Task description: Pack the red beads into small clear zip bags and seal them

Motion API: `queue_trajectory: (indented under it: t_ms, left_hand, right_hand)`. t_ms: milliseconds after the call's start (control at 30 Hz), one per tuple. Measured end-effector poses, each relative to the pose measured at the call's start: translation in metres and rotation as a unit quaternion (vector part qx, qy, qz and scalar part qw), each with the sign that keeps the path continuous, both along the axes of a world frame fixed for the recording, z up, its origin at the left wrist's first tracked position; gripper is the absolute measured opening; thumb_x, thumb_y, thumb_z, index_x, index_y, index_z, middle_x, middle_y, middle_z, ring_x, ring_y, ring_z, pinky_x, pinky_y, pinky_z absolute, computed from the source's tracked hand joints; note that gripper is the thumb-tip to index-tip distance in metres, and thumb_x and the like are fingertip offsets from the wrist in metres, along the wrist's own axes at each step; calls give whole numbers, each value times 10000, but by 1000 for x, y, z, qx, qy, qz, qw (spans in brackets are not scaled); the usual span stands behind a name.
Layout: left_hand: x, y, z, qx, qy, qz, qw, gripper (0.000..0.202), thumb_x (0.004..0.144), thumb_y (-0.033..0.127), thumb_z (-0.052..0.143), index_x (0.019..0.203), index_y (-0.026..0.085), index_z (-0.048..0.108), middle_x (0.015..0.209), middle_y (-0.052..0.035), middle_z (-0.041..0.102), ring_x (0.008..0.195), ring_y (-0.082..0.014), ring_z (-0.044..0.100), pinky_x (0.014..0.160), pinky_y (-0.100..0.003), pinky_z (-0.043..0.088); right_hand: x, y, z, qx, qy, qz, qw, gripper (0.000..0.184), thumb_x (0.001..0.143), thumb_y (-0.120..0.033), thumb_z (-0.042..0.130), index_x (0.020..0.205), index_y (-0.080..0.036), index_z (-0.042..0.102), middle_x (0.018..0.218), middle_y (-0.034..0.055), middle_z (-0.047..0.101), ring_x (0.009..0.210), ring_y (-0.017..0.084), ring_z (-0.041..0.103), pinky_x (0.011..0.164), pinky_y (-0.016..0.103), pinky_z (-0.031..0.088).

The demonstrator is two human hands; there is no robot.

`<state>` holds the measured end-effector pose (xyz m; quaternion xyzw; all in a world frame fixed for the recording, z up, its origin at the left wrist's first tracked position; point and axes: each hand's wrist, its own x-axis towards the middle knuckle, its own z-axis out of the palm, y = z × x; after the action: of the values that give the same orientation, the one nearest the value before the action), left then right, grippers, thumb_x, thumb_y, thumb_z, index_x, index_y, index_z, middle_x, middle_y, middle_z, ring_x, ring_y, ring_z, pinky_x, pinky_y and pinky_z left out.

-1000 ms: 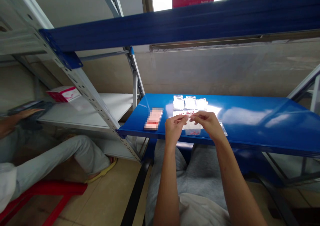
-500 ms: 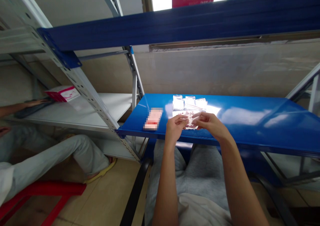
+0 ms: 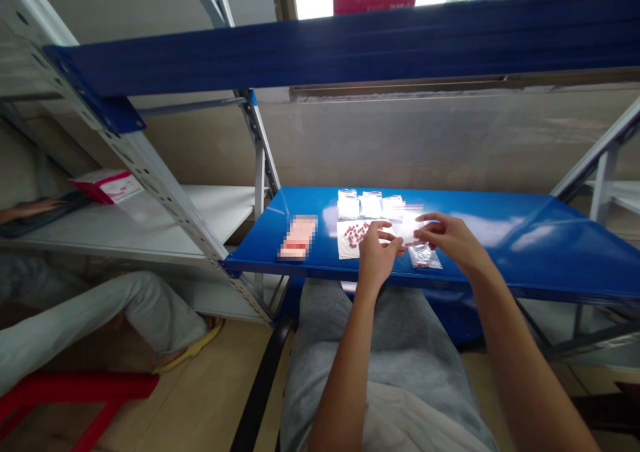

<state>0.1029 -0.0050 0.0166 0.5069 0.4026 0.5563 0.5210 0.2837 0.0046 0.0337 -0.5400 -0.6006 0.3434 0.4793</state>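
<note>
While both hands work over the blue steel shelf (image 3: 505,265), a pixelated pink packet (image 3: 299,237) lies at left, its print unreadable. Red beads (image 3: 356,234) sit on a flat white sheet (image 3: 347,249), just left of the left hand (image 3: 379,252), below three clear zip bags (image 3: 371,205) at the far side. Hands slightly apart, fingertips (image 3: 400,244) nearly meeting at a clear film (image 3: 409,227); grip cannot be told. Right hand (image 3: 450,239) is nearer the slanted, red-filled zip bag (image 3: 424,257), which lies near the shelf edge.

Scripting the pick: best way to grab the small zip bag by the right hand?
Pinch the small zip bag by its thin plastic margin, from above, coming in from the front edge of the blue steel shelf. It lies flat, so there's nothing to get under, and the red contents sit in its body.
</note>
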Motion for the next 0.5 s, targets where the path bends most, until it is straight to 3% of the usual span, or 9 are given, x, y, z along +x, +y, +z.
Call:
queue_trajectory:
  t_ms: [100, 233, 400, 500]
  left_hand:
    - [34, 7, 2, 23, 100, 0, 995, 186, 833, 133, 685, 983, 199, 597, 788, -15, 683, 651, -172, 717, 659, -288, 553]
    - [75, 13, -3, 64, 274, 11, 960, 130, 808, 134, 708, 895, 211, 650, 835, -78, 739, 853, -262, 727, 790, -371, 536]
    - [108, 6, -15, 104, 424, -24, 899, 186, 884, 151, 638, 1054, 192, 700, 1000, -156, 747, 1006, -322, 703, 851, -419, 534]
    - [118, 1, -19, 122, 499, -36, 857, 195, 941, 191, 588, 1112, 164, 679, 1041, -169, 721, 1057, -320, 678, 845, -403, 549]
  right_hand:
    - [39, 4, -3, 22, -66, -67, 995, 662, 668, -463, 827, 1221, -165, 617, 744, 41, 705, 526, 156, 591, 476, 272, 451]
    - [85, -2, -25, 18, -147, -125, 981, 755, 689, -469, 784, 1357, -189, 569, 822, 61, 719, 581, 206, 656, 502, 302, 494]
    - [114, -7, -58, 12, -288, -121, 950, 465, 793, -396, 652, 1196, -181, 741, 839, 89, 755, 666, 254, 702, 657, 371, 525]
    - [116, -6, -69, 19, -382, -111, 917, 413, 839, -340, 596, 1168, -164, 773, 868, 102, 772, 753, 277, 716, 755, 387, 517]
